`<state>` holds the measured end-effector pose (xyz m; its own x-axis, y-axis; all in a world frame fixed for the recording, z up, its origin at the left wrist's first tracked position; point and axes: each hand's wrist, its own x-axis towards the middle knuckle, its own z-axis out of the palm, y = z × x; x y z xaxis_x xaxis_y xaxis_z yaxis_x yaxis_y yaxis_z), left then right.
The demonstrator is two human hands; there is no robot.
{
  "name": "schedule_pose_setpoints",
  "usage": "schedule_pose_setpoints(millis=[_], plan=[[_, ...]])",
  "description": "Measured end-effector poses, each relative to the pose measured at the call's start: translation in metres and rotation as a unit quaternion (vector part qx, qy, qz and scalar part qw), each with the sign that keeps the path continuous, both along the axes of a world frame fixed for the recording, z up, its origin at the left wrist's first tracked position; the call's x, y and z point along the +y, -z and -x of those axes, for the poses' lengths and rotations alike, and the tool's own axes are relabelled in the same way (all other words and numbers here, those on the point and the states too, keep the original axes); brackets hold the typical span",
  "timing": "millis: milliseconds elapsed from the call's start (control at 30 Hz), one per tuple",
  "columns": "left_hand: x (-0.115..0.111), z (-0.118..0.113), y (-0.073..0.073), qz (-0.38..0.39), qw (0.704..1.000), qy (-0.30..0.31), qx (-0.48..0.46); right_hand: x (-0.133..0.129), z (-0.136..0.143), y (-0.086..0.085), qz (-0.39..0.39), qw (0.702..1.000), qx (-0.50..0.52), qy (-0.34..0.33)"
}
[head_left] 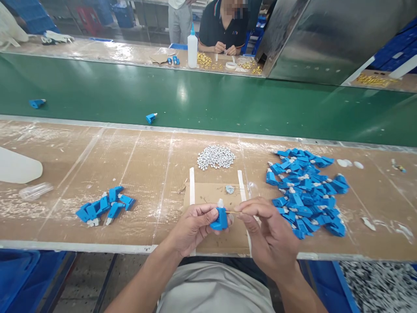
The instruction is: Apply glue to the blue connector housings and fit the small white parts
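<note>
Nearest the camera, both hands work over a cardboard pad (211, 195) taped to the bench (97, 165). The left hand (192, 228) is closed around one blue plastic part (220, 218) with a small white cap on top, held just above the pad's near edge. The right hand (270, 237) pinches a thin stick (232, 212) between thumb and fingers, its tip touching the part. This piece reads as in process, not finished.

On the pad, beyond the hands, lie a small grey dab (230, 189) and a clear glossy smear, possibly adhesive; I cannot tell for certain.

Left of the pad sits a small group of blue parts (104, 206), roughly a dozen, several showing white tips. Right of the pad lies a far larger heap of blue parts (304, 191). Judged from the two piles, the small group looks like completed output and the large heap like stock still to be handled, so most of the work appears to remain.

Beyond the pad is a mound of small white pieces (215, 156), amply supplied.

Further off, two stray blue parts rest on the green conveyor belt (228, 104). Across the belt, another person works at a far bench beside a white squeeze bottle (192, 50) and scattered gold-coloured parts (205, 61).
</note>
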<state>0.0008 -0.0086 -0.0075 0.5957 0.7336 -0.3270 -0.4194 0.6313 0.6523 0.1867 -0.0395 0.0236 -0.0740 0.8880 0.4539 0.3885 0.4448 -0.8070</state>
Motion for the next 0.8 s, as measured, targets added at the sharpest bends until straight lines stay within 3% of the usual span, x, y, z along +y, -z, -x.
schedule_pose_setpoints(millis=[100, 267, 400, 633, 800], plan=[[0.001, 0.007, 0.004, 0.008, 1.0, -0.021, 0.005, 0.001, -0.006, 0.004, 0.054, 0.997, 0.043, 0.038], [0.001, 0.021, 0.014, 0.025, 0.998, -0.061, 0.012, 0.001, -0.013, 0.023, 0.137, 0.99, -0.043, 0.009], [0.001, 0.026, 0.02, 0.034, 0.997, -0.075, 0.0, 0.013, -0.015, 0.036, 0.175, 0.982, -0.067, 0.026], [0.004, 0.028, 0.024, 0.045, 0.996, -0.082, -0.004, 0.096, -0.008, 0.031, 0.11, 0.965, -0.233, 0.041], [0.001, 0.029, 0.025, 0.042, 0.994, -0.1, -0.012, 0.137, 0.005, 0.042, 0.087, 0.951, -0.296, 0.029]])
